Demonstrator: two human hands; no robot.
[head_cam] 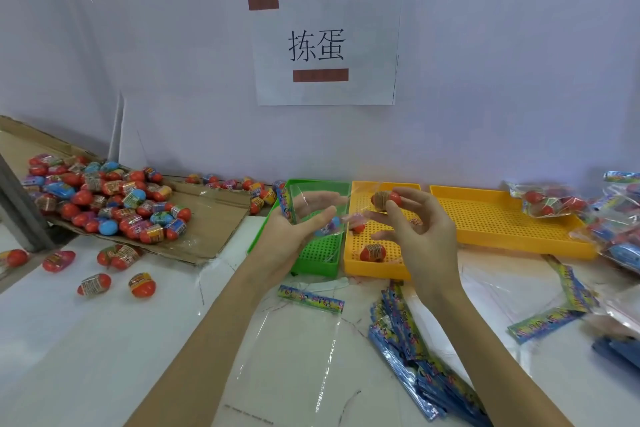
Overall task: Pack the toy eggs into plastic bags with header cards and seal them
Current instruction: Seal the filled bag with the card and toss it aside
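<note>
My left hand (294, 229) holds a clear plastic bag (318, 204) with a colourful header card over the green tray (322, 253); a blue toy egg (330, 226) sits inside the bag. My right hand (415, 222) pinches a red toy egg (386, 199) just right of the bag's mouth, above the small yellow tray (360, 263). Two more red eggs lie in that yellow tray, one (372, 252) near its front. A big pile of red and blue eggs (107, 198) lies on cardboard at the left.
A large yellow tray (502, 218) stands to the right, with filled bags (554, 203) beyond it. Empty bags with header cards (415, 350) lie stacked in front. Loose eggs (142, 284) are scattered on the white table at the left. A paper sign hangs on the wall.
</note>
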